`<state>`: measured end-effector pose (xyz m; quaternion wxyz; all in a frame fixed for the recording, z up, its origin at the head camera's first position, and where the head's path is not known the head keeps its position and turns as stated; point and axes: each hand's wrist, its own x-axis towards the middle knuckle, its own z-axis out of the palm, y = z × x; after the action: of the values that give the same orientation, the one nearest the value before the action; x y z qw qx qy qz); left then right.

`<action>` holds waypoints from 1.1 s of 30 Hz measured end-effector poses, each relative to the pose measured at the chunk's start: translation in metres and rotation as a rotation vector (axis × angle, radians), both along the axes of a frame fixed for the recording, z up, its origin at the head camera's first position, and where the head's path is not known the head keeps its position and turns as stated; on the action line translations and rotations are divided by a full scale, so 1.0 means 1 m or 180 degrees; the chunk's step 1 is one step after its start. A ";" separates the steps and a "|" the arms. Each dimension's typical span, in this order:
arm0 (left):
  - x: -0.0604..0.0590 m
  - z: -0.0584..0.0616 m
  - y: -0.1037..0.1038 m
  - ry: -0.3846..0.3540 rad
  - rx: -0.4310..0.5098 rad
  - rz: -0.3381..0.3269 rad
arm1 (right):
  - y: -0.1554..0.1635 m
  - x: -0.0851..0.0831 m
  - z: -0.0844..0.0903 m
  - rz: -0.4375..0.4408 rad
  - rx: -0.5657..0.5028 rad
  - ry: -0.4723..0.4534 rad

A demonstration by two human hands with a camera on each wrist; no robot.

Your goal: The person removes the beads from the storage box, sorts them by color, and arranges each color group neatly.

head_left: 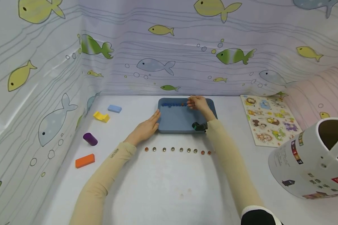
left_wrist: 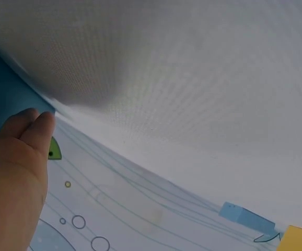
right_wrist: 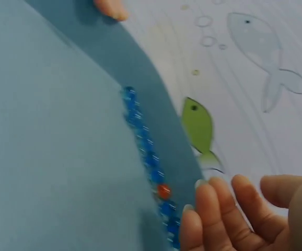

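A blue-grey tray [head_left: 177,120] lies towards the back of the table. Along its far wall runs a row of blue marbles [right_wrist: 150,157] with one orange marble [right_wrist: 163,191] among them. My left hand [head_left: 147,127] rests against the tray's left side with straight fingers. Over the tray's far right part is my right hand [head_left: 197,103]. In the right wrist view its fingers [right_wrist: 208,212] are relaxed beside the near end of the marble row, thumb apart, with nothing visible between them. Nearer the front, a spaced row of clear marbles [head_left: 173,149] and orange marbles [head_left: 202,152] lies on the table.
On the left lie a blue block [head_left: 114,108], a yellow arched block [head_left: 101,117], a purple cylinder [head_left: 90,139] and an orange block [head_left: 85,161]. A picture board [head_left: 270,122] and a large white bucket [head_left: 295,168] are on the right. A fish-print curtain [head_left: 146,47] stands behind.
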<state>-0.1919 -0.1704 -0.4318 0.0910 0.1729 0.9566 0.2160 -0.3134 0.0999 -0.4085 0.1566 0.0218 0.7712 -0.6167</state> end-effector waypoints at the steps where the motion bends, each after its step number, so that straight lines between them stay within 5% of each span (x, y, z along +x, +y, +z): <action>1: 0.000 0.000 0.000 0.0000 0.0014 0.0008 | -0.005 0.000 -0.002 0.0012 0.0025 -0.0055; 6: 0.001 0.000 0.000 -0.0018 0.0039 -0.0007 | -0.022 -0.001 -0.017 -0.0032 0.0122 -0.0252; 12: 0.002 -0.002 0.002 -0.0028 0.0014 -0.0002 | -0.027 -0.001 -0.028 -0.0016 0.0223 -0.0136; 27: 0.001 0.000 0.001 0.0011 0.0013 -0.0011 | -0.029 0.000 -0.027 0.0556 0.1410 0.0294; 33: 0.002 0.001 0.001 0.0030 -0.0020 0.0004 | -0.026 0.000 -0.027 0.0668 0.1375 0.0301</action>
<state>-0.1903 -0.1698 -0.4311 0.0870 0.1731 0.9578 0.2122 -0.3135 0.0739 -0.4355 0.1752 -0.0544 0.8897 -0.4181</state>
